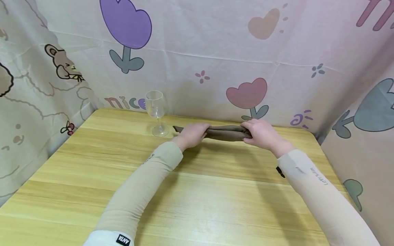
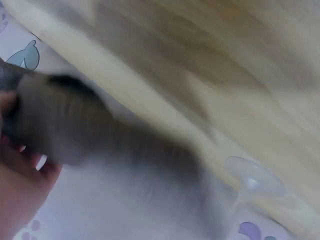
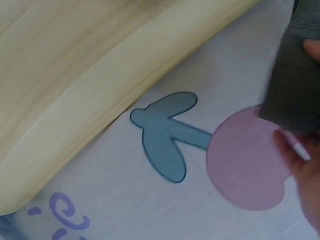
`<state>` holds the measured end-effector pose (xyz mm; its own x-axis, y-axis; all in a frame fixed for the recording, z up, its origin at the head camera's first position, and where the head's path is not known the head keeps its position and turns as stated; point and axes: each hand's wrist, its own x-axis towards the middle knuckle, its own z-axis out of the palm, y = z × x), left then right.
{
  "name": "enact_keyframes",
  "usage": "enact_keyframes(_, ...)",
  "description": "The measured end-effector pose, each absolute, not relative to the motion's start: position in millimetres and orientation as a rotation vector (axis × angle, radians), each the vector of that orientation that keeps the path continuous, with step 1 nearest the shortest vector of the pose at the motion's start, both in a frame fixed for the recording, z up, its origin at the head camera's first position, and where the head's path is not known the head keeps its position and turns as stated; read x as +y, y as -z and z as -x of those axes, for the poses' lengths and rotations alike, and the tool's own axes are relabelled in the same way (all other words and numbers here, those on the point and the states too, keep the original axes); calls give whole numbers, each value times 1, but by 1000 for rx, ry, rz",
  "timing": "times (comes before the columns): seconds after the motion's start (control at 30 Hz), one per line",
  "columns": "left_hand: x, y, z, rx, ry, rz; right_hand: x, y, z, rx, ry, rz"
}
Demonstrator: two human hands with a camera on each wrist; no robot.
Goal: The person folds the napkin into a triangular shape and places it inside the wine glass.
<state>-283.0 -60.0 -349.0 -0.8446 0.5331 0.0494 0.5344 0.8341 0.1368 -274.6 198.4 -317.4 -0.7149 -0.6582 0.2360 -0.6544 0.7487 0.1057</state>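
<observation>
A folded dark brown-grey cloth [image 1: 226,135] is stretched between the two hands over the far part of the table. My left hand [image 1: 193,134] grips it toward its left end, and a dark corner sticks out beyond the fingers. At the right end, my right hand [image 1: 263,134] pinches it between thumb and fingers. In the left wrist view the cloth [image 2: 110,130] is blurred and hangs out past the hand. The right wrist view shows a flat end of the cloth [image 3: 292,85] between the thumb and fingers.
An upright clear wine glass [image 1: 160,130] stands left of the left hand, near the table's back edge. The light wooden table [image 1: 209,205] ends against a printed fabric curtain [image 1: 197,44], which also hangs along both sides.
</observation>
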Motion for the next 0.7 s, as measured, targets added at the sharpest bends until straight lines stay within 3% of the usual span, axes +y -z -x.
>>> enact_keyframes(0.4, -53, 339, 278, -2847, -104, 941, 167, 341, 261, -2796, 179, -790)
enact_keyframes(0.7, -45, 326, 275, -2578, -97, 921, 162, 338, 264, -3101, -575, -821)
